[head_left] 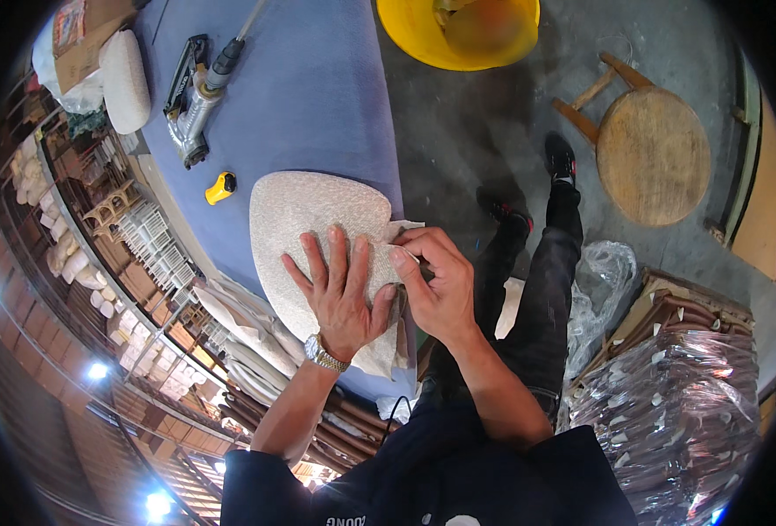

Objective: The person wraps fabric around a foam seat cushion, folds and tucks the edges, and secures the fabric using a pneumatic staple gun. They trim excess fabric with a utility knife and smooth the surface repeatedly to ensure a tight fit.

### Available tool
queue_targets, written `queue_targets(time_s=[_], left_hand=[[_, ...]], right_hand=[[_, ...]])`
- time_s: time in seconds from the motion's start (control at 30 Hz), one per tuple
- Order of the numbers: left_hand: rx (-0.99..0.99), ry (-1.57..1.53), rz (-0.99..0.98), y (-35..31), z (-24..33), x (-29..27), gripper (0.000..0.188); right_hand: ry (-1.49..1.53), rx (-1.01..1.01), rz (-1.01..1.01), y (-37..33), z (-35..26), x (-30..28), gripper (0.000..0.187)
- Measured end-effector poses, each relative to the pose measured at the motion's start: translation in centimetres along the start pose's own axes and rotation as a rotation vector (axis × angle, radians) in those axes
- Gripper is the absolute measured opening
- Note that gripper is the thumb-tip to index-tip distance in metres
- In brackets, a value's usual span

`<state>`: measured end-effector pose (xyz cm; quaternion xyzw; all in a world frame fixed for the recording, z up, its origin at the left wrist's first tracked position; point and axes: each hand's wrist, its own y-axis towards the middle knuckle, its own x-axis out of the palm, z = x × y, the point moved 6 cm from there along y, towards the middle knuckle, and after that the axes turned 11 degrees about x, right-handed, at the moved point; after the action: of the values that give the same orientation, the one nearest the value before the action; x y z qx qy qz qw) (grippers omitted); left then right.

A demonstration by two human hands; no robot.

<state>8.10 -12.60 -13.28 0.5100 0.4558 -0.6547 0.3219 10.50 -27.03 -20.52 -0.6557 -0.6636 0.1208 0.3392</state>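
A rounded seat cushion [296, 210] in beige textured fabric lies on the blue-covered table [309, 96], close to its right edge. My left hand [342, 294], with a metal watch at the wrist, presses flat on the cushion with its fingers spread. At the cushion's right edge my right hand [438, 285] pinches the loose fabric flap [408, 237] between thumb and fingers. More loose fabric hangs at the cushion's near edge. Beyond the cushion lie a small yellow tool [220, 188] and a pneumatic staple gun [197, 110] with its air hose attached.
Another beige cushion [125, 83] sits at the table's far left. On the floor stand a yellow tub [405, 35], a round wooden stool [654, 156] and a plastic-wrapped stack [669, 412] at right. Clear plastic film [603, 276] lies near my legs. Folded fabric [252, 329] rests left of the table.
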Motion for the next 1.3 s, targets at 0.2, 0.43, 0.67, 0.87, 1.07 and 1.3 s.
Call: queue_targets(time_s=[0.2,0.43,0.67,0.87,1.07,1.3], left_hand=[[0.006,0.006,0.01,-0.2,-0.1,0.1,0.062],[0.01,0.021,0.006,0.0,0.2,0.0,0.053],[-0.006,0.03,0.002,0.5,0.6,-0.1,0.053],[0.048,0.074,-0.007,0.7,0.7,-0.2,0.071],[-0.266,-0.024,-0.014,1.5,1.4,-1.6,0.108],[-0.277,-0.338,0.005,0.3,0.0,-7.4,0.107]], right_hand=[[0.03,0.068,-0.018,0.2,0.7,0.2,0.013],[-0.009,0.067,0.021,0.7,0.9,0.3,0.01],[0.002,0.083,0.028,0.8,0.9,0.5,0.01],[0.11,0.211,-0.022,0.4,1.9,0.9,0.013],[0.203,0.231,-0.038,0.5,2.3,1.3,0.011],[0.081,0.113,-0.057,-2.7,-3.3,4.0,0.013]])
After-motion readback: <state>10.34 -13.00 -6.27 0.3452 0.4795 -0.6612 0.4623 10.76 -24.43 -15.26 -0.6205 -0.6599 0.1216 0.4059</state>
